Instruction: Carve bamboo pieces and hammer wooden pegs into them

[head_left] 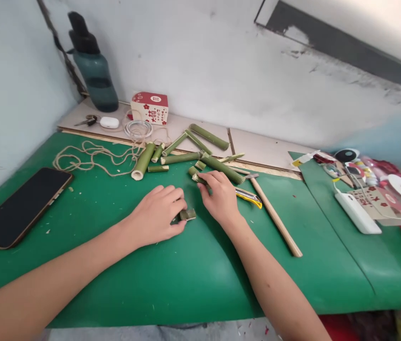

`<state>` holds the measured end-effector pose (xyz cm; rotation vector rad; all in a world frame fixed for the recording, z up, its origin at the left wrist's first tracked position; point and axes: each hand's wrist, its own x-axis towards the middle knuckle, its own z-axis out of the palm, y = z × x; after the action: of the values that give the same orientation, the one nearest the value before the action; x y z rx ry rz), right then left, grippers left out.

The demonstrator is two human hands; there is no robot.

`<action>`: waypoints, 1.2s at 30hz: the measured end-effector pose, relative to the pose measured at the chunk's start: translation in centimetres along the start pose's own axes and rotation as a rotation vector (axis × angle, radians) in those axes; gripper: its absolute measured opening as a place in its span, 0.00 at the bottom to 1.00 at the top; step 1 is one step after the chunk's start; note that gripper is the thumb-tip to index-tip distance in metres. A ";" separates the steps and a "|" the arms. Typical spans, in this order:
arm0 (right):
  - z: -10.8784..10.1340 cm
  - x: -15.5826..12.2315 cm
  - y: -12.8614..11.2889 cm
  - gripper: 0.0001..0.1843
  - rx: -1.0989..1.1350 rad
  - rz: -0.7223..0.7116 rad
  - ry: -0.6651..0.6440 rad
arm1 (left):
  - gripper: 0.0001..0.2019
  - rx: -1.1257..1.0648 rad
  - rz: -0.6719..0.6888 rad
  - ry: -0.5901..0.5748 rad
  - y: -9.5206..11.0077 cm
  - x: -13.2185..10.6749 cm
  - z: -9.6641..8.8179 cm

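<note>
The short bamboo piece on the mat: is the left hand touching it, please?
Touching: the head view shows the left hand pinching the short bamboo piece.

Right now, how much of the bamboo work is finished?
Looks done: bamboo sticks lie cut into lengths. In hand: the left hand pinches a short bamboo piece on the green mat; the right hand touches a small piece near those sticks. Seemingly left: the twine lies loose, untied.

A black phone (19, 208) lies on the green mat (186, 274), a dark bottle (93, 71) stands in the corner.
</note>
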<state>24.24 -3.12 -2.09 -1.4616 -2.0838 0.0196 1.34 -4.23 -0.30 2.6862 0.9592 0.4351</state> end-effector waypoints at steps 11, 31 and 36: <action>0.8 -0.1 -0.6 0.13 0.052 0.022 -0.224 | 0.23 0.104 -0.433 0.272 -4.8 1.2 -3.3; 1.6 -0.2 -9.0 0.20 -0.018 0.139 -0.420 | 0.22 -0.082 -1.120 0.606 7.6 -31.1 -2.7; 1.0 -0.3 -7.8 0.19 0.021 0.162 -0.429 | 0.22 -0.071 -1.112 0.591 7.1 -31.7 -3.8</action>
<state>17.15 -6.13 -0.47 -1.7267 -2.2746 0.4538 -19.38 -29.53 -0.51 1.5451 2.2683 0.9360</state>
